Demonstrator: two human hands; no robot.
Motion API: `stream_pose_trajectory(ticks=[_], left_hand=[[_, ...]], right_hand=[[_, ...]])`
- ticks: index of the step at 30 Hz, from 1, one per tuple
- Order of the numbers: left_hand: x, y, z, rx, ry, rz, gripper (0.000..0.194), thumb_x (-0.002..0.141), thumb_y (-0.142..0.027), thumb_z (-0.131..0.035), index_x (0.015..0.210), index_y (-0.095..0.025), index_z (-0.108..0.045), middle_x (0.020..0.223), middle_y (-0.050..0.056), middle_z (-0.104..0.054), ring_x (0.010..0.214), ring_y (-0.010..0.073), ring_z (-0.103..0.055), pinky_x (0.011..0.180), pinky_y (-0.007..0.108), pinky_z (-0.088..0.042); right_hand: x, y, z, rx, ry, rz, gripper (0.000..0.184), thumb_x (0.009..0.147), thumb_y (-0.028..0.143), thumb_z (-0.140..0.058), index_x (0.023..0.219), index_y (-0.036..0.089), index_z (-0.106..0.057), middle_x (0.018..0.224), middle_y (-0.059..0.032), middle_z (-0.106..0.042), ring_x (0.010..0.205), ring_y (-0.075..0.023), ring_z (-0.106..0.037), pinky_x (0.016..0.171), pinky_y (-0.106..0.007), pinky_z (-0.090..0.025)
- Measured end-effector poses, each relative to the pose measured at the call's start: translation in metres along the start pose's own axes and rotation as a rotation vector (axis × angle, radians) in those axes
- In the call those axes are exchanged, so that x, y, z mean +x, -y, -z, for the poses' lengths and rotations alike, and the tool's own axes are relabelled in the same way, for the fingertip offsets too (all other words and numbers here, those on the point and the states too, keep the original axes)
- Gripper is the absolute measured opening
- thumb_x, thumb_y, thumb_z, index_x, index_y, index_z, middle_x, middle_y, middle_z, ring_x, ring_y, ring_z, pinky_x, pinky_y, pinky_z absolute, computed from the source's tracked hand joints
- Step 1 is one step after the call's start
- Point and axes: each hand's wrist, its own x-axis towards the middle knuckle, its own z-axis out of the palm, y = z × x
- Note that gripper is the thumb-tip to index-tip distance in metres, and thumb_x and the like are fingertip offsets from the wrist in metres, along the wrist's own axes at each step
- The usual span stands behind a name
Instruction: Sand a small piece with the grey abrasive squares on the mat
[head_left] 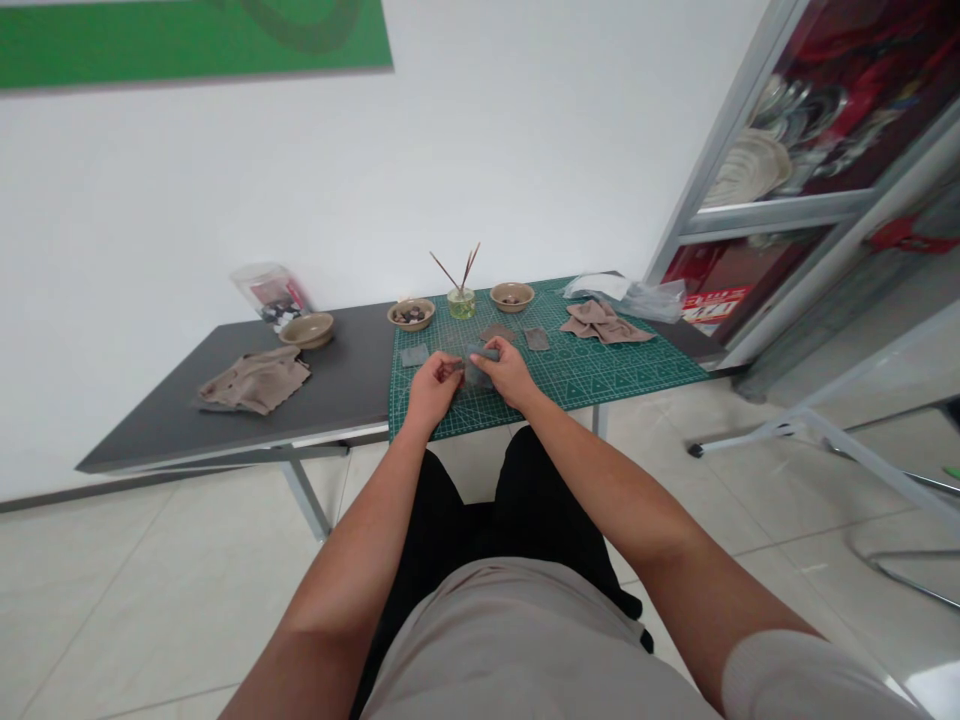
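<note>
Left hand [433,392] and right hand [511,374]: both narrow, fingers closed on a small square grey sheet [480,366], held over a green gridded cutting mat [637,375]. On the mat, beyond the hands: a matching grey square [413,355], a second grey square [536,339], a brown square [497,333], a crumpled tan cloth [604,322]. Along the far edge: a round tan ceramic bowl of small stones [411,314], a green-tinted glass jar [461,305] holding thin wooden sticks. Left, on the dark grey table [337,375]: another crumpled tan cloth [255,380].
</note>
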Motion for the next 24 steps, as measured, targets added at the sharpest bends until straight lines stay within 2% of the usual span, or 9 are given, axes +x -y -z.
stream_pose_trajectory(ticks=[3,6,8,11,16,20,24], left_hand=[[-0.001,-0.001,0.002,0.048,-0.032,0.002,0.02,0.076,-0.028,-0.07,0.094,-0.02,-0.065,0.074,-0.003,-0.062,0.065,0.0118,-0.058,0.065,0.026,-0.047],[0.0,0.0,0.004,0.097,0.024,0.014,0.016,0.08,-0.029,-0.067,0.093,-0.019,-0.067,0.077,-0.001,-0.064,0.07,0.0131,-0.061,0.07,0.027,-0.048],[0.001,0.001,0.004,0.089,0.07,0.031,0.017,0.08,-0.025,-0.065,0.097,-0.02,-0.066,0.075,-0.002,-0.064,0.07,0.0135,-0.062,0.071,0.027,-0.048],[0.003,0.001,0.002,0.056,0.061,0.062,0.029,0.075,-0.022,-0.067,0.104,-0.021,-0.063,0.074,-0.003,-0.063,0.068,0.013,-0.061,0.069,0.027,-0.048],[0.002,-0.004,0.002,0.113,0.027,0.08,0.009,0.072,-0.023,-0.065,0.08,-0.018,-0.065,0.074,-0.001,-0.066,0.069,0.0137,-0.061,0.07,0.027,-0.048],[0.0,-0.01,0.002,0.095,0.005,0.093,0.006,0.07,-0.021,-0.063,0.075,-0.018,-0.065,0.068,-0.003,-0.063,0.063,0.0124,-0.056,0.064,0.025,-0.044],[-0.002,-0.016,0.001,0.154,-0.001,0.087,0.006,0.072,-0.017,-0.058,0.067,-0.019,-0.06,0.06,-0.004,-0.057,0.059,0.012,-0.052,0.06,0.024,-0.04]], right_hand=[[0.001,0.001,0.0,0.092,-0.034,0.004,0.034,0.068,0.042,-0.073,0.081,0.023,-0.049,0.075,0.0043,-0.051,0.07,-0.0135,-0.049,0.067,-0.027,-0.043],[0.001,0.004,0.0,0.138,-0.052,0.025,0.033,0.067,0.038,-0.072,0.085,0.023,-0.051,0.081,0.0033,-0.052,0.073,-0.0133,-0.05,0.069,-0.027,-0.044],[0.001,0.006,0.0,0.143,-0.059,0.012,0.041,0.064,0.038,-0.075,0.093,0.024,-0.05,0.084,0.003,-0.054,0.075,-0.0141,-0.053,0.071,-0.028,-0.046],[0.0,0.007,0.0,0.174,-0.048,-0.056,0.057,0.058,0.039,-0.08,0.101,0.026,-0.046,0.083,0.0035,-0.058,0.075,-0.0152,-0.056,0.071,-0.03,-0.049],[-0.001,0.007,-0.001,0.222,0.074,-0.115,0.052,0.057,0.044,-0.085,0.089,0.023,-0.05,0.078,0.0032,-0.062,0.071,-0.014,-0.058,0.07,-0.031,-0.05],[-0.002,0.009,-0.001,0.199,0.165,-0.113,0.046,0.058,0.046,-0.086,0.08,0.02,-0.054,0.074,0.0035,-0.061,0.068,-0.0124,-0.056,0.068,-0.029,-0.048],[-0.001,0.008,0.0,0.141,0.203,-0.114,0.043,0.061,0.045,-0.085,0.08,0.019,-0.057,0.073,0.0032,-0.061,0.067,-0.0123,-0.055,0.066,-0.028,-0.046]])
